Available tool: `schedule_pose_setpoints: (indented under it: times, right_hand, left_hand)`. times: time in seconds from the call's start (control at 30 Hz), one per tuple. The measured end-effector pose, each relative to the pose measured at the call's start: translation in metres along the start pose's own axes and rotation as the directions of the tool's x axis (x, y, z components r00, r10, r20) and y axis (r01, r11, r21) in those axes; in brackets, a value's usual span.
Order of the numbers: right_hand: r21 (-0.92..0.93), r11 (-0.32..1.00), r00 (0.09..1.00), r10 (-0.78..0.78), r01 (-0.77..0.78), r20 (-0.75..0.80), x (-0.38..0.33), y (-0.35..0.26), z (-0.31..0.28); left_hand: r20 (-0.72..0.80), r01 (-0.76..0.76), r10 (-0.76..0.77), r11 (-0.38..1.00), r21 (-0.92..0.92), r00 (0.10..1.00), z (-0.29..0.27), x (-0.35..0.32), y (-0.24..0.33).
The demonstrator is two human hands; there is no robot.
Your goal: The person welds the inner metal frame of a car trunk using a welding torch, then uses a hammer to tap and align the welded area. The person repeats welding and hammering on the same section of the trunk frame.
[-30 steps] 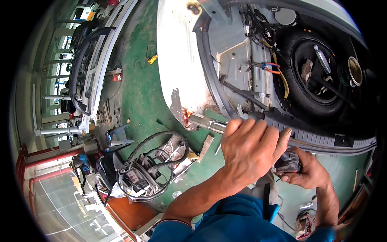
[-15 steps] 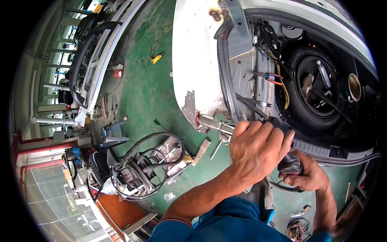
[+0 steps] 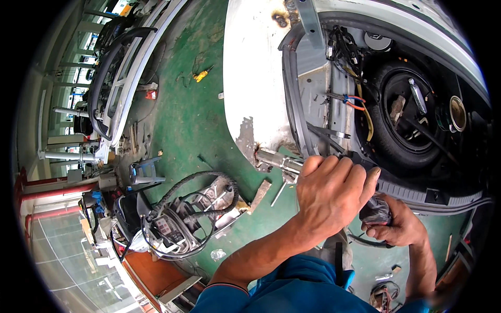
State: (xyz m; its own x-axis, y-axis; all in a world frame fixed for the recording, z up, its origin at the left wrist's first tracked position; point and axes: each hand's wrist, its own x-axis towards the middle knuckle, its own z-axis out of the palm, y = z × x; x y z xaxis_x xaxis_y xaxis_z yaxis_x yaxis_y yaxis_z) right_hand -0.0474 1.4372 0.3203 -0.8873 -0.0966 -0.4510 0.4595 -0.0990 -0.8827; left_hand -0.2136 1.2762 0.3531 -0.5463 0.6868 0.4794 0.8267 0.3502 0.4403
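My left hand point(image 3: 334, 190) is wrapped over the middle of a hand-held power tool point(image 3: 281, 161) with a metal cylindrical nose and a thin metal rod sticking out below. The nose points left, its tip against or very close to the corner of the white car panel point(image 3: 258, 125), where the paint is bared to grey. Behind and to the right, my right hand point(image 3: 402, 224) grips the tool's dark rear body point(image 3: 376, 211). Both hands hide most of the tool, so its exact kind does not show. A dark hose or cable point(image 3: 368, 242) runs below the right hand.
The open car boot holds a spare wheel point(image 3: 383, 125), orange-and-blue pliers point(image 3: 347, 99), a pry bar point(image 3: 331, 136), a round tin point(image 3: 457, 113) and a wiring bundle point(image 3: 344, 49). On the green floor point(image 3: 193, 115) lie a yellow tool point(image 3: 201, 75) and a machine with coiled cables point(image 3: 175, 227).
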Motion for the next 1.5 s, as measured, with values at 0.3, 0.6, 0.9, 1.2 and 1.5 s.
schedule_pose_setpoints:
  times: [0.3,0.6,0.9,1.2,1.5]
  right_hand:
    - [0.000,1.000,0.999,-0.005,0.005,0.040,0.000,-0.005,-0.002]
    - [0.019,1.000,1.000,-0.003,0.003,-0.001,-0.004,0.001,-0.004]
    - [-0.121,0.991,0.998,-0.062,0.058,-0.031,-0.030,0.049,-0.003]
    - [-0.156,0.956,0.962,-0.262,0.248,-0.075,-0.021,0.074,0.004]
    - [-0.074,0.990,0.993,-0.118,0.118,-0.003,-0.007,0.036,-0.001]
  left_hand:
    - [0.009,0.025,-0.025,1.000,-0.009,1.000,-0.003,0.003,0.002]
    - [0.031,-0.016,0.017,0.999,-0.037,0.999,-0.003,0.005,0.005]
    - [0.179,-0.012,0.030,0.995,-0.100,0.983,0.014,-0.026,0.026]
    - [0.243,0.019,-0.009,0.999,-0.041,0.970,0.021,-0.038,0.031]
    - [0.155,-0.008,0.006,1.000,0.013,0.988,0.008,-0.016,0.016]
